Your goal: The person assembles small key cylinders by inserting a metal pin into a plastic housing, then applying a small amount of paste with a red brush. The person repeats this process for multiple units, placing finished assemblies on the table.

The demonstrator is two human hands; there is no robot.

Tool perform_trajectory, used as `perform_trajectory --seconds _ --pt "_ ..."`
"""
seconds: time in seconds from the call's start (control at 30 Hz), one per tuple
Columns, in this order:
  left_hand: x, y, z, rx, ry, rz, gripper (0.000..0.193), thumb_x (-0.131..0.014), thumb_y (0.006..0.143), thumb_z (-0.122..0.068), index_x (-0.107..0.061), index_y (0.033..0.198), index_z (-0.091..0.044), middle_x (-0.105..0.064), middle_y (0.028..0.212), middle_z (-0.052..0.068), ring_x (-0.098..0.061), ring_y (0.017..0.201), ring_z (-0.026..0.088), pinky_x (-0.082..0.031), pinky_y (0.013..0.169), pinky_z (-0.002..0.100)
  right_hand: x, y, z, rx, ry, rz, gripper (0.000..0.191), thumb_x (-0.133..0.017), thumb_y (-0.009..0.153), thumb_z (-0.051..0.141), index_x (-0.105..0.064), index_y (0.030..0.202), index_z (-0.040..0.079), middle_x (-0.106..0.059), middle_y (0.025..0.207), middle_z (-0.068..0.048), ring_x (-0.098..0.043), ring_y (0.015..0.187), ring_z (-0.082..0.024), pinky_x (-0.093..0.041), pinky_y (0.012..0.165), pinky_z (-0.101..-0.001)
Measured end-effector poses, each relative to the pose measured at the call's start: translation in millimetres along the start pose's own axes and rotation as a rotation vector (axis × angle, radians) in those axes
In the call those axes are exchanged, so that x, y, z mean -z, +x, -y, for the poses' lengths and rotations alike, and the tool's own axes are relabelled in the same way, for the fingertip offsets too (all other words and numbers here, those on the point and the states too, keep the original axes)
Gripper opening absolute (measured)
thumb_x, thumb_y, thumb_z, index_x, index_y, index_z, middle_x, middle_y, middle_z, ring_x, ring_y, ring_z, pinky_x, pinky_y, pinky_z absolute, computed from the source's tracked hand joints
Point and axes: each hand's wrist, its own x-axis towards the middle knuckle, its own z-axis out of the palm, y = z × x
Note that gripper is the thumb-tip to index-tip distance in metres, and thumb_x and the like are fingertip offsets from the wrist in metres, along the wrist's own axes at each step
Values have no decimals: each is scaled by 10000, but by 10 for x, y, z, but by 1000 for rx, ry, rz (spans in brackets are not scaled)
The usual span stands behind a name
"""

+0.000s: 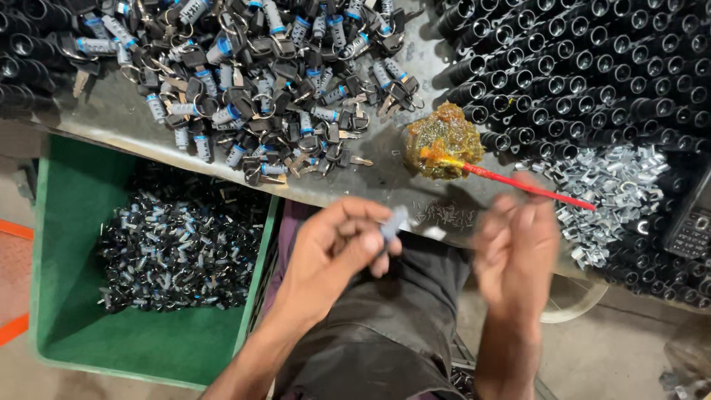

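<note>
My left hand (333, 248) hovers over my lap below the table edge, fingers closed on a small silver-blue lock cylinder (395, 222). My right hand (515, 248) is blurred, raised beside it near the table's front edge; whether it holds anything cannot be made out. Just above it lies a red stick (529, 189) whose tip rests in a blob of amber grease (443, 141). A pile of small metal clips (611, 192) lies to the right of that hand.
A heap of lock cylinders with black-headed keys (259, 81) covers the grey table (118, 115). Black tubes (585, 67) are stacked at right. A green crate (67, 222) of finished parts sits at left. A dark keypad device (692, 222) lies at the right edge.
</note>
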Motion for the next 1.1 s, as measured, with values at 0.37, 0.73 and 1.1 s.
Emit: perform_trajectory --seconds 0.37,0.73,1.1 --pt "-31 516 332 133 -464 -97 238 -643 1027 -192 -626 1201 -32 -682 905 55 -630 817 138 -530 776 311 -191 -115 379 579 -577 21 87 -653 1134 -63 -660 1194 -127 -710 1002 -200 -748 819 -203 -593 636 -211" --pt "10 38 -845 -132 636 243 283 -611 997 -195 -684 1256 -109 -691 990 38 -621 855 206 -481 750 362 -143 -49 356 178 -1135 72 177 -630 1028 90 -761 1084 -14 -776 914 -112 -692 712 -134 -533 595 -226" --pt "636 51 -861 -9 1157 -77 165 -676 924 -139 -754 1030 -40 -739 847 66 -680 757 219 -554 669 348 -365 -108 -429 573 -1515 475 374 -830 819 237 -762 1180 169 -649 917 -32 -609 791 -223 -505 661 -362"
